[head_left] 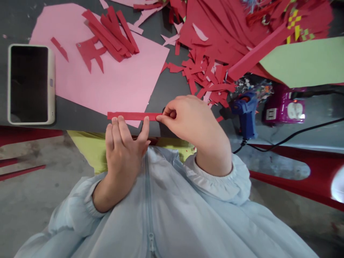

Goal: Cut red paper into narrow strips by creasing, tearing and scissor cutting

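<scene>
A narrow red paper strip (131,116) lies level along the table's near edge, partly over a pink sheet (129,82). My left hand (122,147) rests palm down with its fingers stretched out, the fingertips pressing on the strip's lower edge. At the strip's right end, my right hand (192,118) pinches it between thumb and forefinger. Several red strips (113,34) are heaped on the pink sheet, beside a jagged red paper cutout (90,53) and a small red scrap (59,49).
A phone (29,84) lies at the left. Red paper scraps (206,75) and larger red sheets (220,28) cover the back right. A blue glue gun (247,114) with a black cord, a purple box (285,107) and a pale green sheet (309,62) are at the right.
</scene>
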`<state>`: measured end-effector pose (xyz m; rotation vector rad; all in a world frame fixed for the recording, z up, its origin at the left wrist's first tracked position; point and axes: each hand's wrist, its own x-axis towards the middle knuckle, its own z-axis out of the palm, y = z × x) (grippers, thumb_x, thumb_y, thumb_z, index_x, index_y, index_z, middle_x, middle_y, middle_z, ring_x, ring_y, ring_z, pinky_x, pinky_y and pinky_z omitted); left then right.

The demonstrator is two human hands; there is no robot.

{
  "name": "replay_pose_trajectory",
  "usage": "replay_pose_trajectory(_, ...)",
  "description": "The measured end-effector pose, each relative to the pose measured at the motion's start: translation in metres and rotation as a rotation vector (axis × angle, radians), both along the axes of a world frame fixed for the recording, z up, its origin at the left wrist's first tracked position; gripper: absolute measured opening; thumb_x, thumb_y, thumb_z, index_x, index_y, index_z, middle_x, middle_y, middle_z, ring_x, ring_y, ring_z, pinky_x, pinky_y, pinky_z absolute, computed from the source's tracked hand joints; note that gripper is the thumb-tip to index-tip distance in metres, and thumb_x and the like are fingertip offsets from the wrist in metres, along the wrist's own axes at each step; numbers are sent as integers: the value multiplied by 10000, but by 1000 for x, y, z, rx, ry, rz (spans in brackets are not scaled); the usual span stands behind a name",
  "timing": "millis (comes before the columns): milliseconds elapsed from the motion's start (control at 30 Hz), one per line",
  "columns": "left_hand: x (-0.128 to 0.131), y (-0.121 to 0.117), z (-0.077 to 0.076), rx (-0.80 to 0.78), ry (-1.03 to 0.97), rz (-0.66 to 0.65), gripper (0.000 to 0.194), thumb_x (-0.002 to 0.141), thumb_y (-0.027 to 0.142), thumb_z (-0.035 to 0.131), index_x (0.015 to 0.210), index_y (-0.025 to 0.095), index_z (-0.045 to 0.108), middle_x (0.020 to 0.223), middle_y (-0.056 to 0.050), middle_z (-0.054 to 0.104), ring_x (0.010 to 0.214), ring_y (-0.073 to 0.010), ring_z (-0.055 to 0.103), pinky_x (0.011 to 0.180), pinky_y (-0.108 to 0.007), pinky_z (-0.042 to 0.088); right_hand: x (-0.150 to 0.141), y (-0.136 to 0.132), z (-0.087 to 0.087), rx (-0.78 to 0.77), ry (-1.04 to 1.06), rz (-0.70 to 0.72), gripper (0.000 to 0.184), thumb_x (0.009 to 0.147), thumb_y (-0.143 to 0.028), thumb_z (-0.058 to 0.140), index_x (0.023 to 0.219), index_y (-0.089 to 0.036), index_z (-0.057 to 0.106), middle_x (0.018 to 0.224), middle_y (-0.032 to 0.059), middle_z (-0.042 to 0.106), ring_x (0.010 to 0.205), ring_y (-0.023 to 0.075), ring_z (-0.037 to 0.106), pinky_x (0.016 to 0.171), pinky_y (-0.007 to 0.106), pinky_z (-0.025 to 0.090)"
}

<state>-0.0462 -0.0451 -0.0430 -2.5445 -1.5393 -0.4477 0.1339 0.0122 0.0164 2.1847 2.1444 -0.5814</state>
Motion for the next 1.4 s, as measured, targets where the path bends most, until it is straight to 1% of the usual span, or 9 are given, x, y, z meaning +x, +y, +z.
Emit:
replay_pose_trajectory(200,5,1,5,-6,39,-13,709,910,420,663,1538,376,338,1501,-165,411,1451,-382,382,1119,-620,428,2,1,-3,23,22,3,213,905,-325,636,786,-186,746,844,83,726,874,256,625,717,343,384)
replay_pose_trajectory(333,6,0,5,28,63,-18,697,901,318,691,1520,361,373,1474,-167,440,1445,-383,392,1110,-615,452,2,2,-3,10,29,-5,207,892,-327,646,773,-188,743,833,91,716,864,259,617,711,350,385)
replay_pose_trajectory(433,1,-1,3,22,44,-13,687,909,312,677,1522,357,370,1469,-150,473,1438,-369,414,1120,-603,452,1,2,-4,20,22,4,197,883,-319,648,766,-190,741,816,88,710,845,253,613,696,347,382)
replay_pose_trajectory(600,-15,-1,-2,4,-52,-41,725,959,364,587,1554,69,295,1406,-257,541,1406,-365,467,1179,-550,388,1,3,-3,22,-1,19,219,879,-325,643,732,-193,736,777,79,707,792,243,607,664,344,372)
replay_pose_trajectory(700,-21,0,-2,19,-47,-63,692,970,329,560,1531,10,311,1379,-250,577,1373,-338,510,1191,-504,369,0,4,-1,4,3,5,210,862,-325,657,714,-199,734,753,69,704,743,225,592,644,338,367)
replay_pose_trajectory(900,-13,0,-1,78,-36,-68,606,956,295,568,1448,-31,427,1330,-235,624,1309,-323,566,1192,-481,356,0,3,-2,18,0,14,233,870,-339,642,693,-211,724,712,62,694,721,218,581,667,345,385)
replay_pose_trajectory(1067,1,-1,-5,106,-46,-105,562,960,279,556,1426,-21,458,1281,-204,661,1285,-293,590,1197,-443,368,0,3,-3,28,0,9,239,865,-345,640,679,-221,723,728,65,711,720,222,586,653,342,382)
replay_pose_trajectory(1300,15,1,0,-93,-71,-134,524,978,218,467,1451,-5,459,1346,-214,637,1322,-283,572,1169,-422,432,-1,3,-3,21,-3,4,246,872,-362,630,705,-216,737,722,60,726,697,219,605,631,345,386)
replay_pose_trajectory(1400,16,2,3,-64,-19,-126,473,977,211,459,1398,7,529,1324,-198,660,1289,-264,603,1144,-392,460,0,4,-3,14,0,7,237,870,-361,638,719,-212,743,734,60,728,709,220,611,640,344,385)
